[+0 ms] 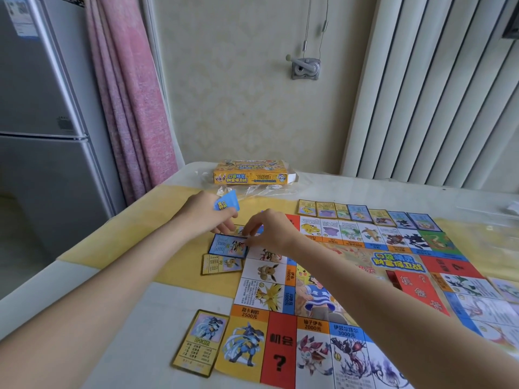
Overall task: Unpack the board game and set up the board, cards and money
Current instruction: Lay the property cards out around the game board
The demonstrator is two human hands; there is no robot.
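Observation:
The paper game board [351,279] lies unfolded on the table, with its right part running out of view. My left hand [207,211] holds a small stack of blue-backed cards [227,204] above the board's far left corner. My right hand [266,227] pinches the edge of a blue-framed card [227,245] lying beside the board's left edge. A yellow card [222,263] lies just below it, and another yellow card [200,342] sits at the near left corner. A row of several cards [368,213] lines the board's far edge. A red card stack [415,287] rests on the board.
The yellow game box [252,174] lies at the table's far edge with crumpled clear plastic wrap [252,189] beside it. A yellow cloth [118,245] covers part of the white table. A fridge [42,122] and pink curtain [129,94] stand to the left.

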